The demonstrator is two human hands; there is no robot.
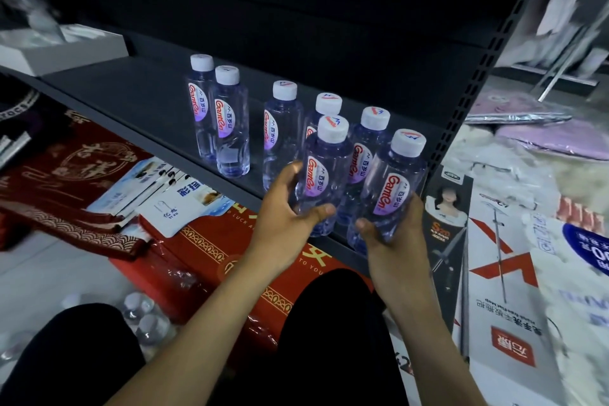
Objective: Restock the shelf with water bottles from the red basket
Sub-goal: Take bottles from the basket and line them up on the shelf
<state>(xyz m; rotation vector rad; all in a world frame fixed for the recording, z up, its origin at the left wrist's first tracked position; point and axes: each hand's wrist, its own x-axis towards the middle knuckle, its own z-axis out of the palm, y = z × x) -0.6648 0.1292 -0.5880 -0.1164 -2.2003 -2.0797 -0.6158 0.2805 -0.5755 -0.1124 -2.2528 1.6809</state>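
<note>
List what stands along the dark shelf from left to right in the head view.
White box → first bottle → second bottle → third bottle → near bottle gripped by the left hand → rightmost bottle gripped by the right hand → perforated upright.

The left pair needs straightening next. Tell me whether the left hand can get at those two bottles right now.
Probably not yet: the left hand grips a bottle. Once it is freed, likely yes, since bare shelf lies before the left pair.
</note>
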